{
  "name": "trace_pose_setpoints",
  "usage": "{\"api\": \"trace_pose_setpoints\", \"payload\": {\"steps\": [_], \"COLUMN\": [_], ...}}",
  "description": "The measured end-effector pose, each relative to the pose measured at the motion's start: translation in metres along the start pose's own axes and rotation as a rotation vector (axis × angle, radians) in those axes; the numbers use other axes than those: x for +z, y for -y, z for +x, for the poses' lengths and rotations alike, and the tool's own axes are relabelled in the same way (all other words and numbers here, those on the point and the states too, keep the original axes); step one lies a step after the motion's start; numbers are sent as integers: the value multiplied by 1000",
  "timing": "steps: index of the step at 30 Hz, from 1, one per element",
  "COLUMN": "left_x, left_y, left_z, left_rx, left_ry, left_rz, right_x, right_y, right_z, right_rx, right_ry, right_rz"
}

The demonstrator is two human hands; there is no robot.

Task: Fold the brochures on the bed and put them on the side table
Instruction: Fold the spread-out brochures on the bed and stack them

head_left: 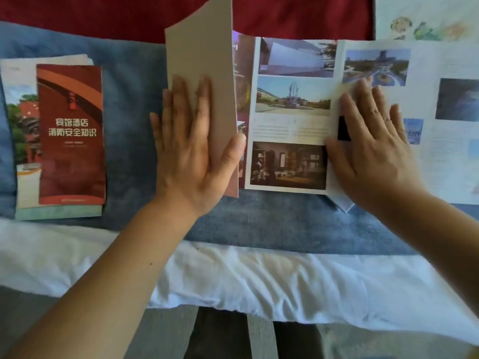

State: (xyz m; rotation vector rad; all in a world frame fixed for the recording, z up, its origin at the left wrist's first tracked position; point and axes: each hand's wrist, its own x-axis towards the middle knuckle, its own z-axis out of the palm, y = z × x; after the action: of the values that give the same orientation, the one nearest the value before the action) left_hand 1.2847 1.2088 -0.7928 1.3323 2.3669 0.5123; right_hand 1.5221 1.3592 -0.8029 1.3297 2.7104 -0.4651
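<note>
An unfolded photo brochure (291, 112) lies on the blue blanket (272, 221) at the middle of the bed. Its beige left panel (202, 47) stands raised, tilted over toward the right. My left hand (191, 151) grips that panel, fingers flat on its outer face and thumb hooked around its right edge. My right hand (373, 149) lies flat, fingers spread, on the brochure's right part, where it meets a pale open sheet (445, 151). At the left, a folded red brochure (71, 136) tops a small stack of folded brochures (23, 141).
A red cover (298, 14) runs along the back. White bedding (259, 278) hangs over the near bed edge. Another pale printed sheet (425, 19) lies at the back right. Below the bed edge the floor and my dark trouser legs (220, 335) show.
</note>
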Motion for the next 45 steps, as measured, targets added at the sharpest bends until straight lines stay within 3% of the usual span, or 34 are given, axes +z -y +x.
{"api": "trace_pose_setpoints", "payload": {"steps": [3, 14, 25, 32, 45], "left_x": [10, 78, 105, 96, 19], "left_y": [-27, -103, -127, -104, 43], "left_z": [2, 2, -3, -8, -27], "left_rx": [-6, 64, 79, 76, 31], "left_ry": [46, 208, 77, 64, 58], "left_rz": [2, 380, 431, 427, 475], "right_x": [-3, 4, 18, 10, 19], "right_y": [-19, -72, -78, -66, -5], "right_z": [-24, -53, -54, -63, -46], "right_rx": [24, 101, 45, 19, -95], "right_ry": [-3, 9, -126, -63, -14], "right_rz": [-2, -34, -17, -37, -42]}}
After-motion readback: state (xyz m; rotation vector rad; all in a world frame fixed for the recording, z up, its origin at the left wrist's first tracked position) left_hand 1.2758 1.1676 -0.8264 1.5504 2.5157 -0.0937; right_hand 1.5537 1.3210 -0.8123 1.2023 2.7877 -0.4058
